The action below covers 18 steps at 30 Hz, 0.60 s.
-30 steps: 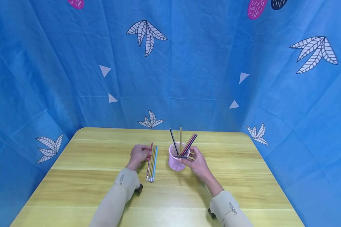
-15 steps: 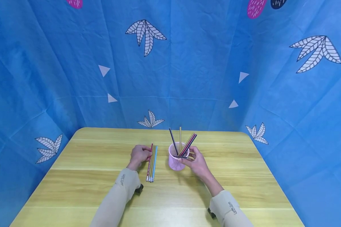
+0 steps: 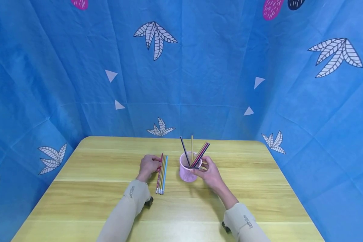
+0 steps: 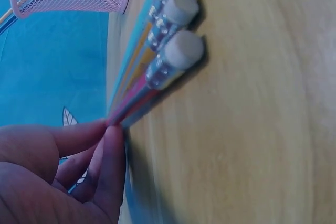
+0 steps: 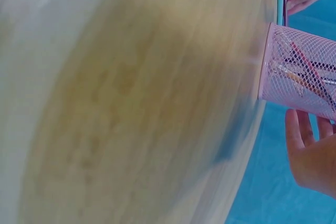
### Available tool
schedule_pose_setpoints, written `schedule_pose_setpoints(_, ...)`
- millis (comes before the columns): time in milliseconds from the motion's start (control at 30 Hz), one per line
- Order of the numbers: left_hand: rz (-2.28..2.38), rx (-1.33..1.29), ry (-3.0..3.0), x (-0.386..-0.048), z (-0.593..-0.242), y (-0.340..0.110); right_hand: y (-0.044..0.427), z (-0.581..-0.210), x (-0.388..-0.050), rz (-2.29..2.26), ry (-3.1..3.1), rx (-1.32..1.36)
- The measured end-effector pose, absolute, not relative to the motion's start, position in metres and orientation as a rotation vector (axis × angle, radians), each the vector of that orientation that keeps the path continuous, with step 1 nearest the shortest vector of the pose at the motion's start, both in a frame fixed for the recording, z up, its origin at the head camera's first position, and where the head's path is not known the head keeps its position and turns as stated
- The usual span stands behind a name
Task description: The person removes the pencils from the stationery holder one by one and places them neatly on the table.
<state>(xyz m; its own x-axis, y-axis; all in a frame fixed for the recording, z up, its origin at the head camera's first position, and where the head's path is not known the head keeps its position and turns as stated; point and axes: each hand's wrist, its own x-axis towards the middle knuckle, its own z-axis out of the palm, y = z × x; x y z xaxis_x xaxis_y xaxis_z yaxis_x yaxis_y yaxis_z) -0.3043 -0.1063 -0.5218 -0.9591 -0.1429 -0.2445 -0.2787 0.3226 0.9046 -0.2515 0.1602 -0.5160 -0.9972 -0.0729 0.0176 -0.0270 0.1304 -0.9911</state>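
My left hand (image 3: 149,165) pinches a red pencil (image 3: 159,178) between thumb and fingers, seen closely in the left wrist view with its white eraser (image 4: 185,50) toward the camera. Beside that pencil lie gold pencils (image 3: 162,178) and a light blue pencil (image 3: 165,174), side by side, eraser ends near me. To their right stands a pink mesh pencil cup (image 3: 187,175). Several dark, gold and red pencils (image 3: 201,154) lean in it. My right hand (image 3: 211,173) holds the cup's right side, thumb in front. A short dark strip (image 3: 191,167) crosses its rim by the thumb; its kind is unclear.
The wood-grain table (image 3: 181,215) reaches back to a blue patterned curtain (image 3: 211,84), which also hangs at both sides. Both forearms lie over the table's near part, in pale sleeves (image 3: 121,208).
Almost nothing differs. The red pencil's far end has shifted slightly toward me since the first frame; both hands stay in about the same places.
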Motion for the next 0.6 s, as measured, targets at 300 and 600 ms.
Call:
schedule_pose_setpoints(300, 1.691, -0.373, 2.51, -0.3026, -0.5233, -0.106, 0.1601, -0.5155, -0.2506, -2.061, 2.316, -0.111)
schedule_pose_setpoints(600, 1.707, -0.382, 2.51, -0.3013, -0.5254, -0.1051, 0.1602, -0.5163, -0.2506, -2.064, 2.324, -0.121)
